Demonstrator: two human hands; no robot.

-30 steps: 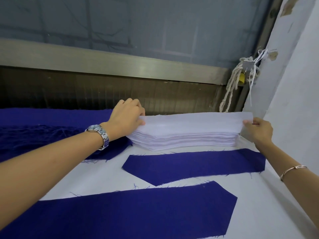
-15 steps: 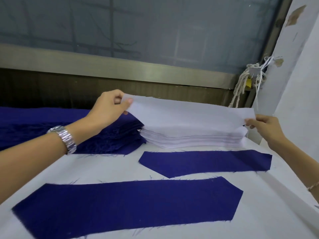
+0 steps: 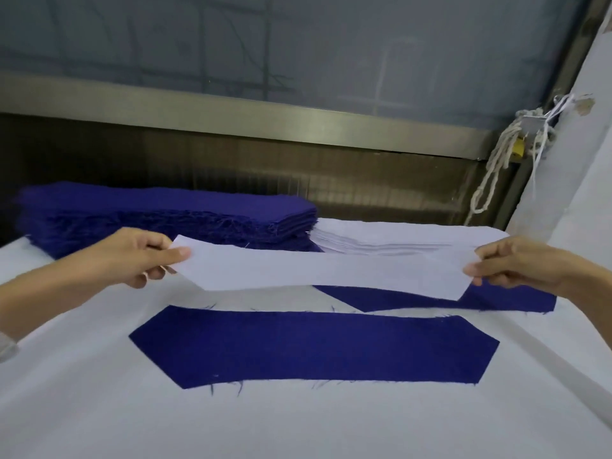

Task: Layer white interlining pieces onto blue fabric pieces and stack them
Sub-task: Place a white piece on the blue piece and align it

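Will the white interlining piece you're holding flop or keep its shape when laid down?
Probably crisp: the white interlining piece spans between the left hand and right hand with little sag. Likely very light: fingertip pinches at its ends carry it.

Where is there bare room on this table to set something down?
Free: the white table surface between the near blue piece and the camera, plus the strip left of it. Crowded: the far side, with blue stack, white stack, far blue piece, held interlining piece.

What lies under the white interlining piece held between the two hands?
The far blue fabric piece shows partly beneath the interlining piece; its far edge is covered. White table cover shows too.
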